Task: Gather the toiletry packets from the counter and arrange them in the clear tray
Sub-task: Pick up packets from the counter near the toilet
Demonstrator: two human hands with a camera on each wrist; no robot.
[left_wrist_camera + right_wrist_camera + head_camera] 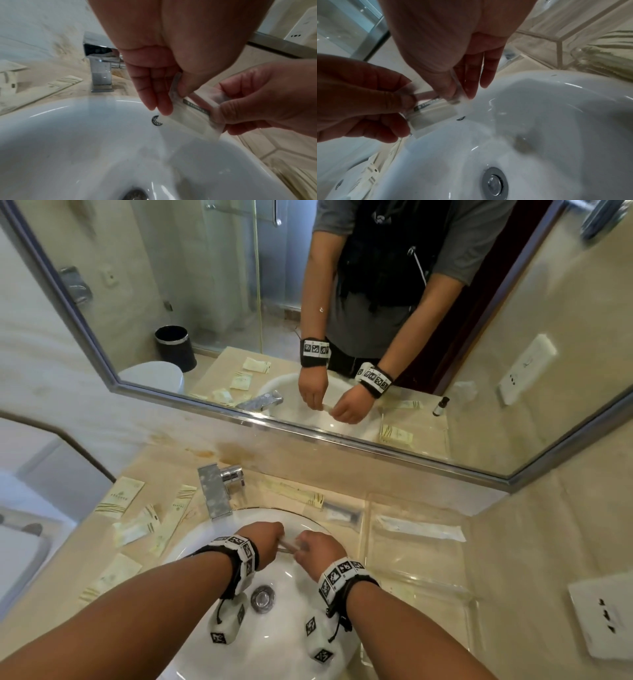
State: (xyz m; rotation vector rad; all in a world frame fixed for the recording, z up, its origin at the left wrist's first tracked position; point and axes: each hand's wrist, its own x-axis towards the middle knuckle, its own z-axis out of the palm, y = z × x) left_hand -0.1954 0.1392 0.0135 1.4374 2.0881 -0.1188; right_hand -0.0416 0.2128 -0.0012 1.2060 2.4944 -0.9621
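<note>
Above the white ceramic basin [291, 604], the left hand [262, 542] and right hand [320, 553] each pinch one end of a small translucent white packet [192, 115]; both grips closed on it. Clear plastic tray [424, 573] sits right on the beige tabletop [51, 614].

Soft, even light filled the room — white glare streaked the sink [72, 142]. Wrist views were blurred, edges bowed.
</note>
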